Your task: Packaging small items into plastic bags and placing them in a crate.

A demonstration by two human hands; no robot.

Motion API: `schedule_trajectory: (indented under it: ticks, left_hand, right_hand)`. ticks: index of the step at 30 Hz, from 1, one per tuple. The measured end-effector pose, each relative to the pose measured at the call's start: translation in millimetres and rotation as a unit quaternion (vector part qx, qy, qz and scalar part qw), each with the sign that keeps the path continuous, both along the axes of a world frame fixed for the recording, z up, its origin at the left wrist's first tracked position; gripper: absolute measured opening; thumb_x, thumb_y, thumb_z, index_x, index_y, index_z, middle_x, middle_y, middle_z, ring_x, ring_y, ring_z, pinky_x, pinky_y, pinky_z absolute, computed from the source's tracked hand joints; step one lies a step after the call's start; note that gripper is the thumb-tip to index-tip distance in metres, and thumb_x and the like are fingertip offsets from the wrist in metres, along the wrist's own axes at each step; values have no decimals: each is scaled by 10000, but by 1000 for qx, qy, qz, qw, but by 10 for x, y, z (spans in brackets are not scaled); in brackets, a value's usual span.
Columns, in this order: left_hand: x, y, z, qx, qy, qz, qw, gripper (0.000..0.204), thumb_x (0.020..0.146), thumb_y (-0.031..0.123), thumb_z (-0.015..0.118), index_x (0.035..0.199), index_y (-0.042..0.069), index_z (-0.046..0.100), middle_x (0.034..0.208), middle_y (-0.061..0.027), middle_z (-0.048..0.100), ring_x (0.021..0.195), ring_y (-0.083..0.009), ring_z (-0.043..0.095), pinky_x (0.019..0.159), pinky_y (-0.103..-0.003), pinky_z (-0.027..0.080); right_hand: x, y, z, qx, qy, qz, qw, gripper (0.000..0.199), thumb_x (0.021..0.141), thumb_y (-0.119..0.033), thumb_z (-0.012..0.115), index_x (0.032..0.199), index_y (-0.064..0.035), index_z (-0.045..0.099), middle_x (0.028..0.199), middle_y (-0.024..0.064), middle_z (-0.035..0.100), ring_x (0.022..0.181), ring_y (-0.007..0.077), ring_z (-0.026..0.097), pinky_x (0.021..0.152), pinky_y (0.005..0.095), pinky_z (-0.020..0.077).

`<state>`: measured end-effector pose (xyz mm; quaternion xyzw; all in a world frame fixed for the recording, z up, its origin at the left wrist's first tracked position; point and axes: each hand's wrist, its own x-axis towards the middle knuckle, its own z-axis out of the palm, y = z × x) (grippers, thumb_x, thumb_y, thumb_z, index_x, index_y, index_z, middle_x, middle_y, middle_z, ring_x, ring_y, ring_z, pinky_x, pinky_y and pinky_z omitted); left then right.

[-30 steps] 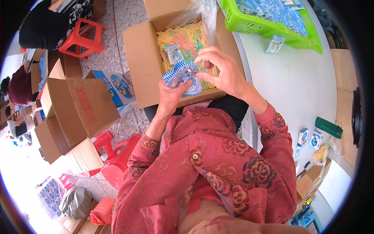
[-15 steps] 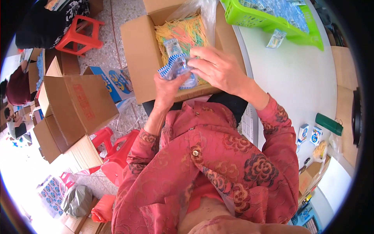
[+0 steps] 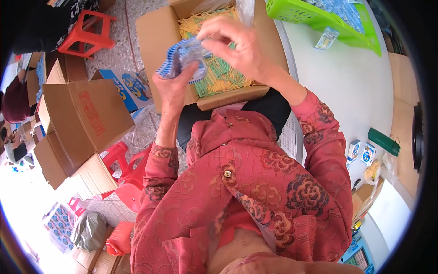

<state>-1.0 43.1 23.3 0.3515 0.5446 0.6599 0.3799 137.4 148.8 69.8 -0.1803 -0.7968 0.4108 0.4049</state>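
Note:
My left hand [image 3: 172, 89] is closed around several clear plastic packets [image 3: 175, 59] with blue-and-white striped edges, bunched together above the left side of an open cardboard box [image 3: 157, 41]. At the upper edge of the bunch, my right hand [image 3: 239, 48] has its thumb and fingers pinched on a packet's rim; motion blurs the fingertips. Under both hands, the box holds a heap of thin yellow, green and orange sticks [image 3: 228, 80]. Part of the heap is hidden by my right hand.
To the right stands a white table [image 3: 346, 86] with a green basket [image 3: 301, 18] of blue packets, one loose packet [image 3: 326, 39], a green bottle [image 3: 384, 142] and small boxes. At left are red stools [image 3: 86, 34] and an open carton [image 3: 91, 118]. A person [image 3: 18, 98] is further off.
Both hands have moved left with the packets, uncovering more of the sticks. The small packet that stood up above the bunch no longer shows there. My right hand is raised slightly higher.

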Motion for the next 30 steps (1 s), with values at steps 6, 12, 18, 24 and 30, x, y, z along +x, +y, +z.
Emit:
schedule_trajectory:
  ticks: [6, 12, 18, 24, 30]
  left_hand:
    - [-188, -169, -98, -7, -85, 74, 994, 370, 732, -68, 665, 1087, -5, 584, 990, -42, 620, 881, -117, 586, 795, -254, 471]
    - [-221, -230, -176, -6, -106, 81, 991, 362, 721, -61, 682, 1068, -12, 593, 968, -41, 622, 849, -104, 581, 778, -249, 468]
    - [-300, -322, -185, -22, -108, 95, 989, 348, 720, -49, 689, 1055, -17, 598, 951, -36, 623, 829, -101, 580, 764, -245, 469]
    - [-327, -333, -248, -30, -134, 89, 987, 331, 719, -43, 696, 1037, -14, 607, 938, -40, 628, 813, -99, 583, 746, -238, 481]
    - [-326, -296, -271, -38, -156, 85, 983, 313, 714, -47, 697, 1015, -18, 616, 930, -51, 636, 799, -110, 599, 749, -248, 493]
  right_hand:
    - [8, 255, -1202, -152, -240, 32, 958, 172, 813, -170, 589, 927, -47, 626, 709, 13, 605, 627, 81, 534, 585, 248, 453]
    - [-68, 69, -2533, -83, -453, 69, 885, 205, 692, -153, 611, 856, -34, 638, 802, 172, 638, 761, 332, 621, 703, 380, 499]
    - [-207, -112, -2721, -64, -487, -12, 871, 258, 653, -178, 656, 791, 36, 613, 798, 249, 609, 803, 378, 608, 734, 426, 490]
    - [-398, -137, -2609, -119, -577, -46, 807, 229, 670, -129, 640, 834, 31, 627, 867, 234, 618, 833, 373, 613, 715, 428, 508]
    - [-494, -172, -2690, -122, -602, -75, 785, 227, 673, -85, 617, 876, 11, 646, 903, 235, 620, 868, 367, 616, 727, 433, 512]
